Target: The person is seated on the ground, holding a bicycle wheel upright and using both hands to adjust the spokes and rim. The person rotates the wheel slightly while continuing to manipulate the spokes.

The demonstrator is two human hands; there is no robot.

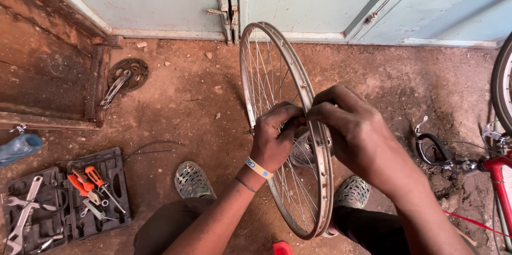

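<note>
Bare wheel (288, 127) upright on dirt floor between feet. Left hand (274, 137) pinches spoke inside rim; right hand (357, 135) clamps rim edge. Likely light, stiff hoop, thin bendable spokes; best held by rim.

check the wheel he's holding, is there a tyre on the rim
No, the wheel rim between the left hand and right hand is bare metal with spokes showing.

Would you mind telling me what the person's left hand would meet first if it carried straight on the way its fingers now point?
The left hand points rightward into the wheel rim, which its fingers already seem to touch; just past it lies the right hand. Depth is hard to judge here.
</note>
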